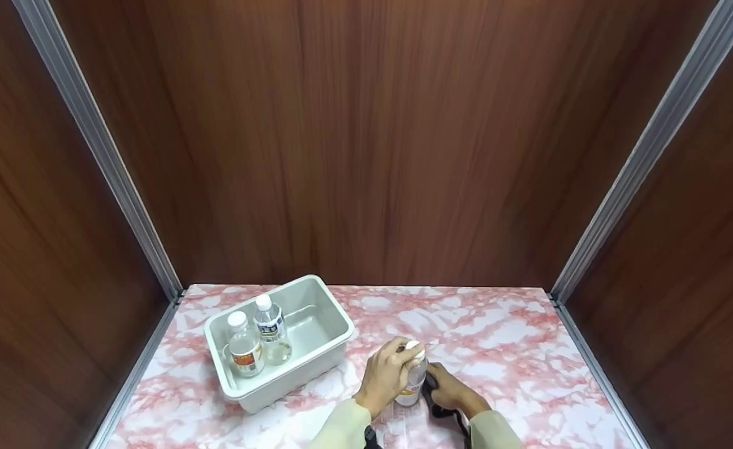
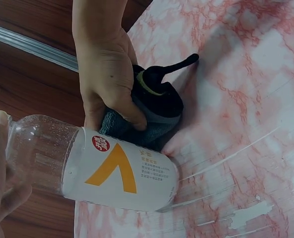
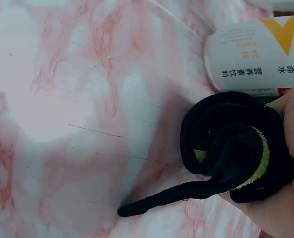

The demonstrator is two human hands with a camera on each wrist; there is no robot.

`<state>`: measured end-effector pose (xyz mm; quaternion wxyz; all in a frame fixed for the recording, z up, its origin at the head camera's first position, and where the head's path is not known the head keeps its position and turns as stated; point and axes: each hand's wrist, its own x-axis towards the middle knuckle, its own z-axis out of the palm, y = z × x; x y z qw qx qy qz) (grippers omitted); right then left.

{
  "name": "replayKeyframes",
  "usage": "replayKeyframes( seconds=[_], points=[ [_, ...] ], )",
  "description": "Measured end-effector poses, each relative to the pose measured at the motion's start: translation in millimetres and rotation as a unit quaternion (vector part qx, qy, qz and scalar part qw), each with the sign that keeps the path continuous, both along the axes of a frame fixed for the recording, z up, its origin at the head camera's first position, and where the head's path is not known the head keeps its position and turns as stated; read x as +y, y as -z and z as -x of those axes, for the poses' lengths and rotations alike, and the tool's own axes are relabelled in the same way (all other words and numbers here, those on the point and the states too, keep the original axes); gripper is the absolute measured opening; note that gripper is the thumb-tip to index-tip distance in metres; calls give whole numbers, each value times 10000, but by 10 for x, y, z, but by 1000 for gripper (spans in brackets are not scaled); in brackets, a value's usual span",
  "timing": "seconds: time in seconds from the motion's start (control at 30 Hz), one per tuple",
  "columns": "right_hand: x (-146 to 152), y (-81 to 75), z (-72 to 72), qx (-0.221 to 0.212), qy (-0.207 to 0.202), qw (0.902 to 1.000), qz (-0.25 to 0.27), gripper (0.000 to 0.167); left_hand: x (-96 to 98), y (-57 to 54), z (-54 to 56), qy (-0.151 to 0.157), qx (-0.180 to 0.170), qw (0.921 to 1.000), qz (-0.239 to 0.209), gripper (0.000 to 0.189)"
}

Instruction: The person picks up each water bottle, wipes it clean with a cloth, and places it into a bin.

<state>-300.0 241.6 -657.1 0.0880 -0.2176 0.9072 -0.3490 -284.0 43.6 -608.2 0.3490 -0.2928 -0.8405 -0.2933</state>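
Observation:
A clear plastic bottle (image 1: 414, 378) with a white cap and a white label bearing an orange V mark (image 2: 118, 171) stands on the pink marbled table. My left hand (image 1: 386, 374) grips it near the cap. In the left wrist view, the left fingers (image 2: 13, 191) wrap round its upper part. On the bottle's right, my right hand (image 1: 450, 388) grips a bunched dark cloth (image 3: 231, 148) with black, teal and yellow-green parts. The cloth lies right against the label side in the left wrist view. From it a black strip (image 3: 172, 198) sticks out.
A pale grey plastic bin (image 1: 304, 368) sits at the left of the table (image 1: 497, 349). Inside it stand two clear capped bottles, one with a red and yellow label (image 1: 246, 352), one with a blue label (image 1: 271, 330). Brown wood-grain panels (image 1: 366, 156) enclose the back and sides.

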Motion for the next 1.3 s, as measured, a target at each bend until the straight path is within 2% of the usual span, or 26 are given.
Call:
replayKeyframes(
  seconds=[0.23, 0.37, 0.47, 0.57, 0.7, 0.87, 1.1, 1.3],
  points=[
    [-19, 54, -9, 486, -39, 9988, -4, 62, -9, -1, 3, 57, -35, 10000, -46, 32],
    [-21, 74, -34, 653, 5, 9976, -247, 68, -17, -3, -22, 101, -172, 9998, -77, 33],
    [-23, 73, -53, 546, 130, 9968, -565, 81, -24, -7, -35, 110, -245, 9996, -79, 35],
    [-39, 61, -70, 500, 258, 9947, -857, 86, -35, -15, -45, 101, -264, 9996, -79, 37],
    [-75, 66, -109, 579, 457, 9894, -1249, 85, -54, -22, -74, 175, -322, 9992, -162, 38],
    [-148, 108, -183, 463, 792, 9818, -1663, 83, -84, -16, -123, 162, -417, 9988, -191, 37],
    [-253, 245, -293, 864, 977, 9696, -2070, 75, -181, -10, -163, 90, -417, 9988, -228, 38],
    [-254, 445, -368, 1126, 936, 9678, -2046, 75, -262, -36, -173, -48, -265, 9991, -330, 37]
  ],
)
